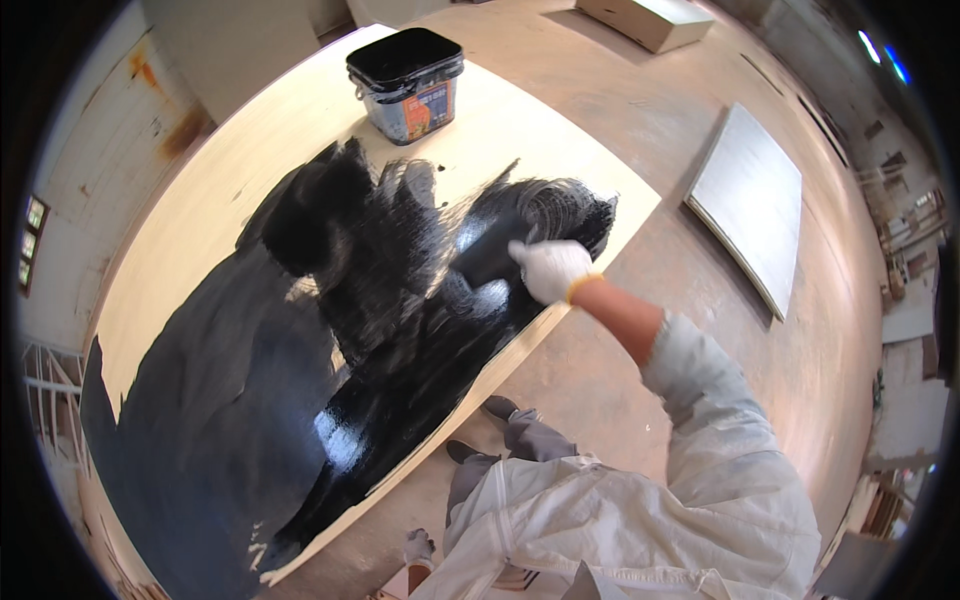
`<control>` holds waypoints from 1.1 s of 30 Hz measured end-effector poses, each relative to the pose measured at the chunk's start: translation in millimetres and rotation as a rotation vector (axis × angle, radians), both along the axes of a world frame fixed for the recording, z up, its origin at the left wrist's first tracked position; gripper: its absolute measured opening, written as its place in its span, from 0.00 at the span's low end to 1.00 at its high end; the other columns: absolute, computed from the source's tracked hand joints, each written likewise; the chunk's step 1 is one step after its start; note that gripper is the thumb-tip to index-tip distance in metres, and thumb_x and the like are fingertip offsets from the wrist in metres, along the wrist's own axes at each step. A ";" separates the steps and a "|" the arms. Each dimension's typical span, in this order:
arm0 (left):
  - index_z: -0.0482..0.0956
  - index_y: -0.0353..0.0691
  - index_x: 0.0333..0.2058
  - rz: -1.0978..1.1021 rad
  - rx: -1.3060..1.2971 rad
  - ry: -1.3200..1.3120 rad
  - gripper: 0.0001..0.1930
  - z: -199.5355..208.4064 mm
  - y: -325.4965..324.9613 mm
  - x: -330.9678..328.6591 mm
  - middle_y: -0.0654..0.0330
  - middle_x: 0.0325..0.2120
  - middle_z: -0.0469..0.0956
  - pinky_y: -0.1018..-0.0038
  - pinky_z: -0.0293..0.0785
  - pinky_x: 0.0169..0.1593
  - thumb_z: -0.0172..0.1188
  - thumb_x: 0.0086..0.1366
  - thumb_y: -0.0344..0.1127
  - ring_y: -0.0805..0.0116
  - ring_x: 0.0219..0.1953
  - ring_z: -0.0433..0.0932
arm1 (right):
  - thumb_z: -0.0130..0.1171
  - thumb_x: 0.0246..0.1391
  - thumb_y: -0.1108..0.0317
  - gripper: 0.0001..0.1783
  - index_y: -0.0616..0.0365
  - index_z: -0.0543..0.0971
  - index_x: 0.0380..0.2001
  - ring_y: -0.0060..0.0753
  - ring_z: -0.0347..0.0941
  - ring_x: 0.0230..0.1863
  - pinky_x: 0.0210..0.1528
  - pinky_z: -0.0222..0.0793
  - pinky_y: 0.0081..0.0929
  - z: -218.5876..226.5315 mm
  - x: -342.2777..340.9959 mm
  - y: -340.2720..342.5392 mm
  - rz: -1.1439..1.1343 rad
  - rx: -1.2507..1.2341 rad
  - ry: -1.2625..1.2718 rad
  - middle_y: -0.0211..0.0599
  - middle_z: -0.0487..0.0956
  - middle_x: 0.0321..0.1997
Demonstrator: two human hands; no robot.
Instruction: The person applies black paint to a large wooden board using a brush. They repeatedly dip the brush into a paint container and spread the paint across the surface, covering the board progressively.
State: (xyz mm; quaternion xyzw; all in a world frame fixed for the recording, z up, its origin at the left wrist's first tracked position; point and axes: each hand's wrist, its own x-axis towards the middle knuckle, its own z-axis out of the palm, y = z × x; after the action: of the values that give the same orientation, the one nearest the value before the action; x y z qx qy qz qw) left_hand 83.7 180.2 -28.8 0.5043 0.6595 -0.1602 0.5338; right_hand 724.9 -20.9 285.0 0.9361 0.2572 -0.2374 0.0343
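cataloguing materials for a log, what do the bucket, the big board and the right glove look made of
Bucket: probably plastic, smooth and black-smeared; its rounded corners and lip look moulded.
Board: likely wood or plywood, smooth where bare; its pale tan face suggests it, though no clear grain shows.
Right glove: seemingly fabric, matte white, with a snug yellow cuff; blur hides any weave.

Glossy, streaky black paint over smooth pale board, centre-left; plastic bucket, top centre; matt cloth glove, mid-frame
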 end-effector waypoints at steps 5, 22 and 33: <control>0.80 0.41 0.49 0.008 -0.021 -0.054 0.10 -6.1 1.1 -19.1 0.57 0.37 0.81 0.63 0.82 0.29 0.62 0.72 0.35 0.62 0.27 0.81 | 0.47 0.67 0.67 0.28 0.41 0.76 0.69 0.51 0.83 0.62 0.59 0.80 0.49 -16.2 -1.9 -119.8 -0.276 -0.062 -0.102 0.46 0.85 0.62; 0.84 0.40 0.44 -0.154 0.147 -0.117 0.08 -21.4 -90.8 17.9 0.57 0.32 0.82 0.62 0.79 0.27 0.61 0.70 0.33 0.62 0.27 0.81 | 0.48 0.66 0.67 0.33 0.36 0.72 0.74 0.52 0.86 0.55 0.54 0.80 0.49 -7.4 61.2 -199.8 -0.239 -0.103 -0.127 0.48 0.87 0.56; 0.82 0.40 0.47 0.231 0.083 -0.171 0.09 1.9 -87.4 52.7 0.58 0.32 0.81 0.62 0.79 0.23 0.61 0.69 0.32 0.62 0.21 0.80 | 0.48 0.66 0.66 0.32 0.37 0.71 0.73 0.55 0.84 0.57 0.57 0.79 0.51 -20.8 88.4 -189.3 -0.123 0.010 -0.089 0.51 0.86 0.57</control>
State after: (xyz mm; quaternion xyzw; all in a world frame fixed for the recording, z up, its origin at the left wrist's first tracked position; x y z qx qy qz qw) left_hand 136.4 92.8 -26.9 0.4583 0.6714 -0.0269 0.5817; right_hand 813.3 -210.1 264.3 0.9599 0.1988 -0.1961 0.0266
